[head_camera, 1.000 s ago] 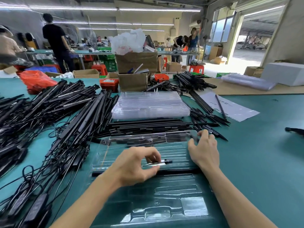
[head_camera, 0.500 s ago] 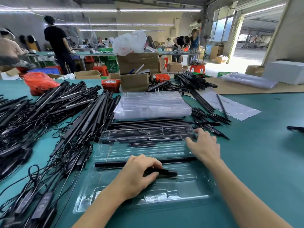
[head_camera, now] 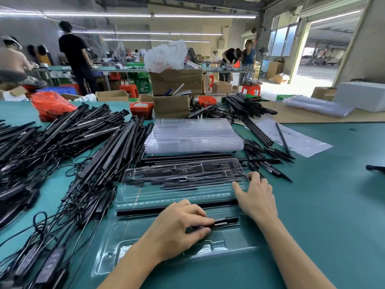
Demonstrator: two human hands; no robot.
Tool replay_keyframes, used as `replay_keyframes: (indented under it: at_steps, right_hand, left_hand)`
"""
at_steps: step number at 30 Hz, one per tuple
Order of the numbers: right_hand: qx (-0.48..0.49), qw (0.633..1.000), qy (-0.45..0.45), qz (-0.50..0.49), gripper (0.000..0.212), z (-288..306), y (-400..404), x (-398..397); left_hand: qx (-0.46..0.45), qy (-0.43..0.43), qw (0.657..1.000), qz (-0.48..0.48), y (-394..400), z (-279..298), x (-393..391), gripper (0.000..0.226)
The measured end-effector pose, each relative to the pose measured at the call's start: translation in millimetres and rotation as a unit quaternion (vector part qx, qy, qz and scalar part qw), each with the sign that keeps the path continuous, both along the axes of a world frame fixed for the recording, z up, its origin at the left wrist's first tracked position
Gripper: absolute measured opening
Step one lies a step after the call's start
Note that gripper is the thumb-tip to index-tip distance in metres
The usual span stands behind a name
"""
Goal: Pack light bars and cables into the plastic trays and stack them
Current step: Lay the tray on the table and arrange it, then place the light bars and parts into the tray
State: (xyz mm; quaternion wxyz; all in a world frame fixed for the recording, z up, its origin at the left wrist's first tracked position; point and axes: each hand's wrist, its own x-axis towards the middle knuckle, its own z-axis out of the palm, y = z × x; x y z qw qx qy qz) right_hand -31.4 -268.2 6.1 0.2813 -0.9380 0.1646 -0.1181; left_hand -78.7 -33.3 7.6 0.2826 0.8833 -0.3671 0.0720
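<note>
The left hand pinches a short black piece in the clear tray; just beyond it, the right hand rests open, fingers spread, on the tray

1. A wide table with a teal green top fills the lower frame.
2. At the left lies a big heap of black light bars and cables.
3. A clear moulded plastic tray lies at the lower centre.
4. A stack of clear plastic trays sits at the centre.
5. A white printed paper sheet lies at the right.
6. Brown cardboard boxes stand at the far edge.
</note>
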Motion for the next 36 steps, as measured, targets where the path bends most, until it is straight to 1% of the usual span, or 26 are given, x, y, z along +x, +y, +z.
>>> replay_keyframes:
  at_steps: [6, 10, 13, 15, 17, 19, 21, 22, 24, 26, 27, 29, 32, 34, 36]
  right_hand:
    - [0.031, 0.999, -0.017, 0.006, 0.042, -0.3, -3.4, -4.8]
    - [0.039, 0.999, -0.012, 0.007, 0.038, 1.4, -3.8, -6.2]
    - [0.046, 0.999, -0.007, 0.009, 0.036, 2.0, -5.3, -7.0]
    - [0.062, 0.998, -0.004, 0.010, 0.034, 3.0, -6.4, -8.5]
    - [0.094, 0.996, -0.009, 0.007, 0.037, 5.9, -7.7, -10.5]
    - [0.119, 0.993, -0.018, -0.001, 0.043, 9.1, -9.1, -13.4]
    - [0.122, 0.992, -0.017, -0.003, 0.050, 11.1, -10.7, -15.3]
    - [0.121, 0.993, -0.012, -0.003, 0.053, 11.9, -11.7, -15.7]
    - [0.118, 0.993, -0.002, -0.007, 0.057, 14.7, -15.0, -16.9]
    - [0.099, 0.995, 0.019, -0.017, 0.058, 17.1, -20.4, -17.2]
    - [0.080, 0.996, 0.038, -0.025, 0.058, 18.5, -21.9, -17.2]
    - [0.031, 0.997, 0.057, -0.043, 0.056, 20.7, -20.3, -16.9]
    - [-0.021, 0.998, -0.016, -0.055, 0.053, 21.8, -9.1, -16.4]
    - [-0.029, 0.997, -0.046, -0.047, 0.061, 17.9, -4.2, -15.7]
    - [-0.017, 0.999, -0.039, -0.030, 0.067, 12.6, -4.2, -14.2]
  left_hand:
    - [0.065, 0.017, 0.998, -0.007, 2.0, -2.9, 0.0, 0.036]
    - [0.057, 0.025, 0.998, 0.002, 2.7, -4.1, 0.5, 0.041]
    - [0.027, 0.029, 0.999, 0.016, 3.8, -2.9, 0.5, 0.047]
    - [-0.006, 0.012, 0.998, 0.054, 6.0, 0.0, 1.4, 0.046]
    - [-0.027, -0.025, 0.991, 0.126, 10.9, 3.6, 5.2, 0.042]
    - [-0.027, -0.047, 0.975, 0.215, 21.4, 7.1, 10.8, 0.034]
    - [0.002, -0.036, 0.954, 0.297, 38.1, 10.2, 18.6, 0.033]
    - [0.033, -0.014, 0.941, 0.335, 48.2, 11.4, 22.8, 0.037]
    - [0.106, 0.056, 0.914, 0.389, 67.3, 12.7, 29.5, 0.047]
    - [0.159, 0.123, 0.899, 0.390, 77.9, 9.1, 33.0, 0.055]
    - [0.177, 0.136, 0.898, 0.380, 79.5, 5.6, 32.5, 0.058]
    - [0.197, 0.128, 0.901, 0.364, 78.3, -1.0, 28.7, 0.060]
    - [0.196, 0.116, 0.902, 0.367, 77.1, 0.8, 28.6, 0.061]
    - [0.190, 0.121, 0.897, 0.380, 78.5, 11.0, 33.1, 0.060]
    - [0.171, 0.094, 0.892, 0.409, 81.9, 24.8, 40.6, 0.056]
